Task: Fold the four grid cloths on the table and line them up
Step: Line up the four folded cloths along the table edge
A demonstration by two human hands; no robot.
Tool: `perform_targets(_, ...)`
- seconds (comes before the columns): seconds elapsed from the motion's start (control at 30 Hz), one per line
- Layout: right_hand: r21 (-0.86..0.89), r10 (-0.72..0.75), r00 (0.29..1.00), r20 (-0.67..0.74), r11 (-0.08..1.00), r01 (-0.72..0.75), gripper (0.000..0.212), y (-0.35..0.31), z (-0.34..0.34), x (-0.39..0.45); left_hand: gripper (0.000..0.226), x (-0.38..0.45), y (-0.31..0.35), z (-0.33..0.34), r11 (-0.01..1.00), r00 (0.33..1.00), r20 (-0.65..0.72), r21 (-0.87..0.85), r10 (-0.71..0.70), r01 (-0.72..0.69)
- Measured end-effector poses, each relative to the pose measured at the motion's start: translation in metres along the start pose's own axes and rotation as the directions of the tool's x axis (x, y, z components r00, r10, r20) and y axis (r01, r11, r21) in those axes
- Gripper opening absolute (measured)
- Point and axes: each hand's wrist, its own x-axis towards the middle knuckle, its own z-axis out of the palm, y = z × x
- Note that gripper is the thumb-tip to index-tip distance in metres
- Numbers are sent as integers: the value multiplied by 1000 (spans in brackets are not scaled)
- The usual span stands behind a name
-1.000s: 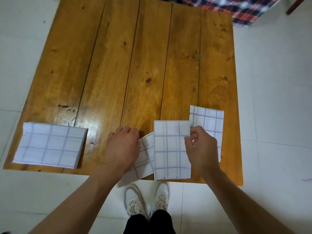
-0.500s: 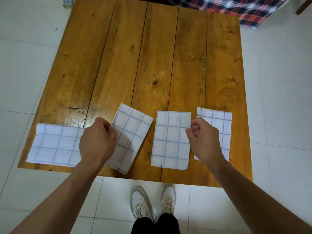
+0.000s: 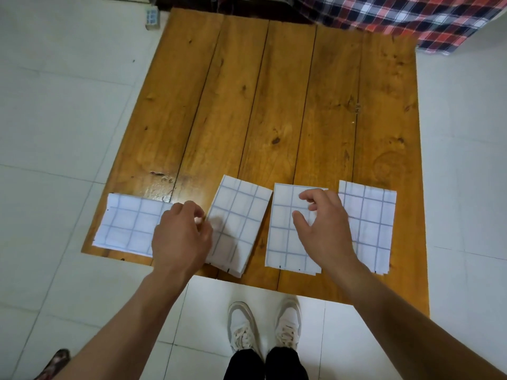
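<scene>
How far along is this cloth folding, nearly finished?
Nearly. All four grid cloths lie folded along the table's near edge. In hand: the left hand pinches the tilted second cloth, while the right hand hovers open over the third cloth. Left: squaring the tilted one and turning the sideways leftmost cloth to match the rightmost cloth.

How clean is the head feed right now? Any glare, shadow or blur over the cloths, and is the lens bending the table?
Head view: sharp overall; a bright glare patch on the table near its left front, just behind the leftmost cloth; the left hand casts a soft shadow on the tilted cloth; the right hand looks only slightly soft; wide-angle distortion makes the table edges splay.
</scene>
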Motion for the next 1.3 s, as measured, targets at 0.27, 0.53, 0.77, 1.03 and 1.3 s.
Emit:
perform_targets(0.27, -42, -132, 985, 112, 990, 137, 30, -35, 18, -11, 20, -1, -32, -28, 1000, 1000, -25, -4, 3, -3)
perform_targets(0.53, -125, -165, 963, 214, 973, 194, 28, -73, 72, -33, 20, 27, -91, -37, 993, 994, 28, 46, 109, -111)
perform_targets(0.77, -166, -106, 959, 265, 974, 153, 35, -149, 139, -40, 45, 79, -144, -60, 882, 904, 228, 229, 362, -411)
perform_targets(1.03, -271, 155, 953, 259, 959, -83, 67, -179, 187, -24, 47, 108, -155, -53, 812, 827, 363, 245, 430, -530)
perform_targets(1.3, -226, 147, 961, 235, 970, -93, 57, -172, 192, -20, 21, 114, -140, -57, 813, 797, 437, 213, 417, -542)
